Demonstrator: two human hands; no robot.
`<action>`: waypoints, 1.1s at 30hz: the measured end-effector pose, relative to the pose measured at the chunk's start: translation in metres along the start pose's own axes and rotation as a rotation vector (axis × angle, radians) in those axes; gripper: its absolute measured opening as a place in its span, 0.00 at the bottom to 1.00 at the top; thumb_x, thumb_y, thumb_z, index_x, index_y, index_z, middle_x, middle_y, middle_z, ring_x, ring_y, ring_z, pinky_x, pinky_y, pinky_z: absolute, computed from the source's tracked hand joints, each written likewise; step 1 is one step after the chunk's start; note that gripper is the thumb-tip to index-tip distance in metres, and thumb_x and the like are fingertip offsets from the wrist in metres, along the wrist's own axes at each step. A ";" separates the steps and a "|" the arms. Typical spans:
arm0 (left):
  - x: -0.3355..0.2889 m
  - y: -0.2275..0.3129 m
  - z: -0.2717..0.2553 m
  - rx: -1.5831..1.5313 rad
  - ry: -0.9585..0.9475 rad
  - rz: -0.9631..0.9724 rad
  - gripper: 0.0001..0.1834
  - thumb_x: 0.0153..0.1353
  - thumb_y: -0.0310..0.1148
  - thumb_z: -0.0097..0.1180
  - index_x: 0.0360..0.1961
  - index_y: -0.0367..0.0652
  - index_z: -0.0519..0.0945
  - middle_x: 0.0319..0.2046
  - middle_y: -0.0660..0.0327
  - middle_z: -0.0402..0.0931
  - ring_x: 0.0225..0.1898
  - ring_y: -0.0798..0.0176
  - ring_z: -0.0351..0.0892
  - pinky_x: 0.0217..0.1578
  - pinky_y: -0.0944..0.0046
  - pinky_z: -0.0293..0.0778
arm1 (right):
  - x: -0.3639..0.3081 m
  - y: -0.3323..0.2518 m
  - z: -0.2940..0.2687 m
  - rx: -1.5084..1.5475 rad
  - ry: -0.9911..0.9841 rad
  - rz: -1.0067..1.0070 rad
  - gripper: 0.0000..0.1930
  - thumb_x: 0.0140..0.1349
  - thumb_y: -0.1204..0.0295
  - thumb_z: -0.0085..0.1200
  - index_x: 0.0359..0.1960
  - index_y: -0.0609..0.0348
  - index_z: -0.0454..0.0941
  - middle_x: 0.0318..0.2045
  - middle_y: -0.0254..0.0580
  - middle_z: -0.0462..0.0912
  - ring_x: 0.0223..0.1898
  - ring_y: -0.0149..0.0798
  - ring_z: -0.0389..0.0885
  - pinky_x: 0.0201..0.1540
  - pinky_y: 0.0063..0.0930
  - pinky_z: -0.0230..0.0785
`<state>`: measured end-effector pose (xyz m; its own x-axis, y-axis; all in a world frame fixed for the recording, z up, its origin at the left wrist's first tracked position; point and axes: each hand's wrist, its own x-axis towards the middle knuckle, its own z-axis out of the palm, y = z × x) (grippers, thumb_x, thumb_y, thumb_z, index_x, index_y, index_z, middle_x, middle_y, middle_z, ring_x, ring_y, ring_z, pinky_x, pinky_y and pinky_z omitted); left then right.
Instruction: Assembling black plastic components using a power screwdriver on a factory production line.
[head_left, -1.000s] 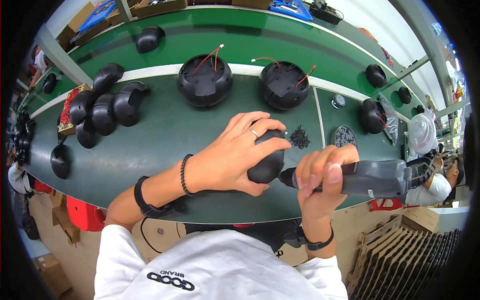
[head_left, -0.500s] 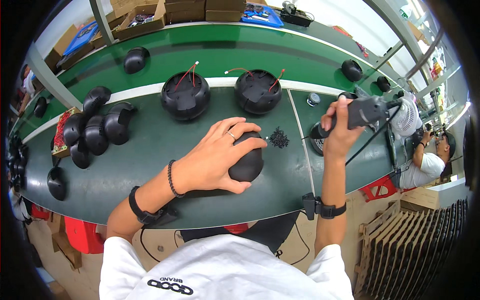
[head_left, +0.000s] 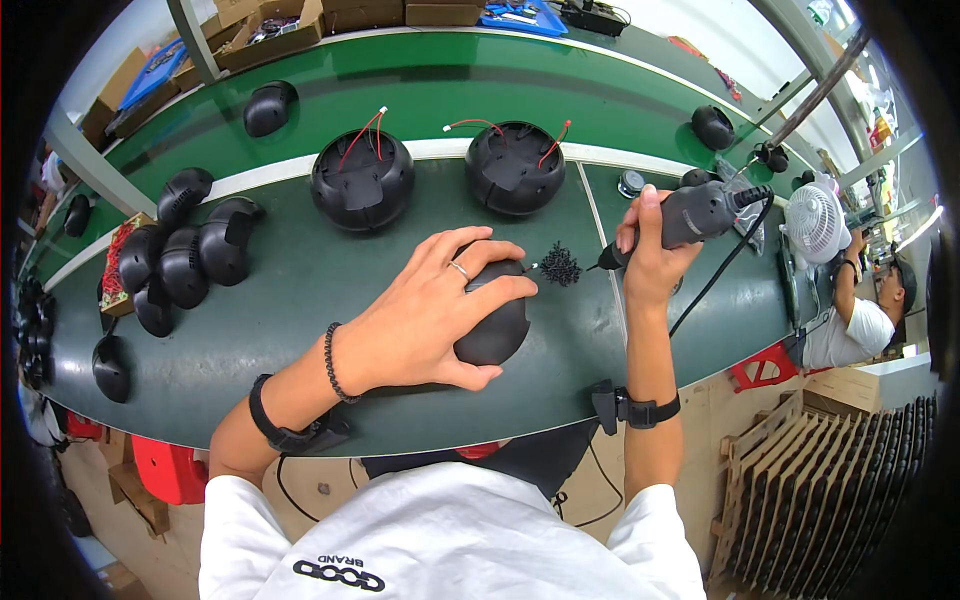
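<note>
My left hand [head_left: 430, 315] is curled over a round black plastic housing [head_left: 497, 335] on the green bench, thumb on the near side and fingers over the top. A small white connector pokes out at its right edge. In my right hand [head_left: 655, 255] is a dark grey corded electric screwdriver [head_left: 700, 213]. Its bit points left, close to the right side of a pile of small black screws [head_left: 559, 265]. Behind my hands stand a round black housing [head_left: 362, 195] and a second one [head_left: 515, 185], both with red wires sticking up.
Several curved black shells [head_left: 182, 265] lie grouped at the left beside a box of red parts [head_left: 118, 285]. A small round metal part [head_left: 630, 183] sits behind the screwdriver. A white fan [head_left: 815, 222] and another person [head_left: 855, 320] are at the right. The screwdriver's cord [head_left: 720, 270] crosses the bench.
My right hand has brought the screwdriver left and slightly nearer, its bit now close to the screws. My left hand stays on the housing. The view has shifted slightly.
</note>
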<state>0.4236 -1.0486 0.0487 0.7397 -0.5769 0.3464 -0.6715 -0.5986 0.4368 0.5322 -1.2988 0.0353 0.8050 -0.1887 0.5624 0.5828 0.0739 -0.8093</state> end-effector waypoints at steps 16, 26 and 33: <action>-0.003 -0.002 -0.002 -0.156 -0.012 0.019 0.35 0.59 0.48 0.69 0.68 0.60 0.75 0.69 0.51 0.62 0.72 0.33 0.53 0.71 0.34 0.53 | -0.023 -0.098 0.002 0.414 -0.047 -0.009 0.13 0.79 0.58 0.43 0.38 0.50 0.68 0.27 0.31 0.71 0.13 0.23 0.58 0.18 0.20 0.54; -0.002 0.004 0.001 -0.386 -0.021 0.076 0.17 0.67 0.41 0.63 0.57 0.60 0.84 0.72 0.54 0.61 0.75 0.37 0.50 0.74 0.38 0.42 | -0.031 -0.125 0.007 0.821 -0.112 0.103 0.18 0.82 0.56 0.39 0.39 0.55 0.72 0.26 0.35 0.73 0.15 0.26 0.65 0.19 0.22 0.61; 0.000 0.000 0.007 -0.452 0.087 0.032 0.09 0.61 0.38 0.69 0.42 0.53 0.91 0.67 0.56 0.72 0.72 0.48 0.62 0.72 0.47 0.53 | -0.030 -0.126 0.014 0.779 -0.010 0.131 0.18 0.81 0.56 0.41 0.37 0.54 0.74 0.25 0.34 0.73 0.14 0.24 0.61 0.18 0.21 0.57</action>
<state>0.4233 -1.0529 0.0434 0.7332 -0.5306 0.4254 -0.6213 -0.2682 0.7363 0.4362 -1.2886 0.1224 0.8715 -0.1222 0.4749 0.3898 0.7604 -0.5195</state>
